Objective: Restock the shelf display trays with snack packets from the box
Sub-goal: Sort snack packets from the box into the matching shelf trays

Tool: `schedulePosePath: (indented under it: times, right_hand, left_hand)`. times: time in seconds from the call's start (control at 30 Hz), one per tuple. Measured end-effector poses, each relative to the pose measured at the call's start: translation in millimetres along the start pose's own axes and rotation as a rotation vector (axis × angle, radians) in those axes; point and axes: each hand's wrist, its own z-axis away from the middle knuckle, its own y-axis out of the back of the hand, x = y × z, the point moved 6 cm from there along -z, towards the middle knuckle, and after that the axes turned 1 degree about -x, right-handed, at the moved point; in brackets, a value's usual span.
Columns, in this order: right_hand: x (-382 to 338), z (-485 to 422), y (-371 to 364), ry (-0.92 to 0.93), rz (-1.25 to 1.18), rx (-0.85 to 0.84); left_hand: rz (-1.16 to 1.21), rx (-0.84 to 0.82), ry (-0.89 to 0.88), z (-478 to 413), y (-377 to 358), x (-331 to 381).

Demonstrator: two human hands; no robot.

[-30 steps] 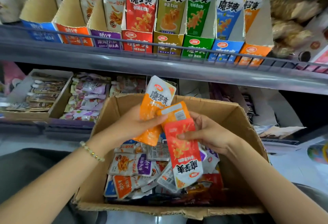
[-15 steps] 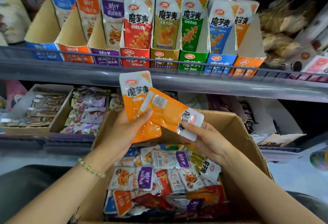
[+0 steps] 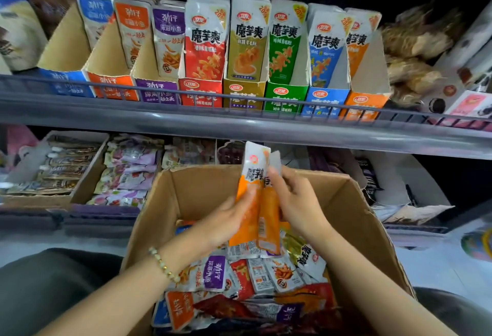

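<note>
I hold two orange packets (image 3: pixel 250 202) upright and pressed together above the open cardboard box (image 3: pixel 202 184); the front one shows its white top and printed face, the one behind shows its barcode side; my left hand (image 3: pixel 226 218) grips them from the left, my right hand (image 3: pixel 295 200) from the right; a loose heap of mixed packets (image 3: pixel 239 277) covers the box floor; the display trays (image 3: pixel 199 91) stand in a row on the upper shelf, holding upright packets, the orange tray (image 3: pixel 366 102) rightmost.
</note>
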Motion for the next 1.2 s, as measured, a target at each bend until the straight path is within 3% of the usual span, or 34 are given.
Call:
schedulePosePath:
  times: [0.13, 0.2, 0.27, 0.4, 0.53, 0.63, 0.8, 0.97, 1.07, 1.2]
  right_hand:
    - [5, 0, -9, -0.078, -0.164, -0.133]
    - [9, -2, 3, -0.022, -0.096, -0.063]
    - [19, -2, 10, -0.105, -0.125, -0.041]
    - [31, 10, -11, -0.341, -0.396, -0.272]
    - [33, 9, -12, -0.319, -0.584, -0.111]
    - [34, 9, -17, -0.333, -0.701, -0.073]
    - [32, 10, -14, -0.359, -0.792, -0.017]
    - [24, 3, 10, -0.269, -0.733, 0.122]
    - [21, 0, 25, -0.261, -0.777, 0.136]
    - [1, -8, 68, -0.139, -0.624, 0.120]
  left_hand:
    - [0.067, -0.044, 0.009, -10, -1, -9]
    - [0.128, -0.033, 0.042, -15, 5, -13]
    - [0.165, -0.076, 0.064, -15, 4, -13]
    - [0.030, -0.090, 0.064, -12, 0, -15]
    - [-0.185, 0.190, -0.177, -13, 16, -3]
    - [-0.294, 0.092, -0.342, -10, 4, 7]
    - [-0.489, -0.037, -0.353, -16, -9, 11]
    - [-0.301, 0.086, -0.271, -25, -10, 12]
    - [-0.334, 0.015, -0.279, -32, -20, 13]
    - [-0.360, -0.023, -0.295, -38, -24, 31]
